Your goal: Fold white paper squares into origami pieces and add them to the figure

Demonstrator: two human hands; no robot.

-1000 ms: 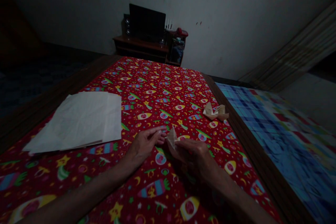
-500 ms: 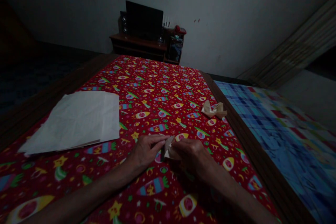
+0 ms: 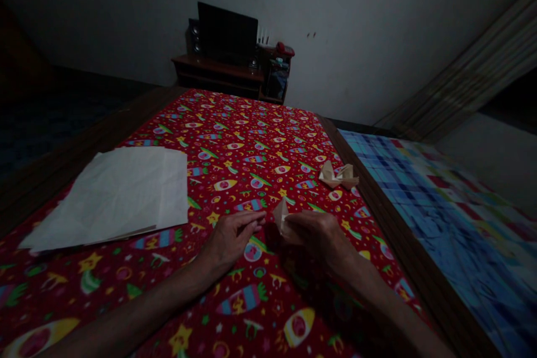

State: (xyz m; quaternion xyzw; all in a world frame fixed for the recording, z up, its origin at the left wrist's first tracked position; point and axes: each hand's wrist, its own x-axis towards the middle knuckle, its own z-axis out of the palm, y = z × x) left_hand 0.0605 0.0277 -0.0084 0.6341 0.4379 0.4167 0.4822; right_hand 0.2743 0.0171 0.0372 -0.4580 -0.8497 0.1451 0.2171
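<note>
My right hand (image 3: 325, 234) grips a small piece of folded brown paper (image 3: 282, 216) between thumb and fingers; part of the paper is hidden behind the fingers. It has a pointed top and a pale inner face. Just to its left, my left hand (image 3: 235, 233) is apart from the paper, fingers stretched out and the thumb a little away from them, holding nothing. Two folded brown paper pieces (image 3: 339, 175) of a similar kind sit beyond my right hand.
A stack of pale paper sheets (image 3: 121, 193) lies on the left of the red rocket-patterned cloth (image 3: 251, 313). Dark wooden edges (image 3: 356, 165) border it. At the back, a monitor (image 3: 226, 32) stands on a wooden desk (image 3: 218, 70). Blue checked fabric (image 3: 403, 196) lies to the right.
My left hand has let go of the folded paper. My right hand has lifted it slightly up and to the right, away from the left fingers. The view has shifted slightly.
</note>
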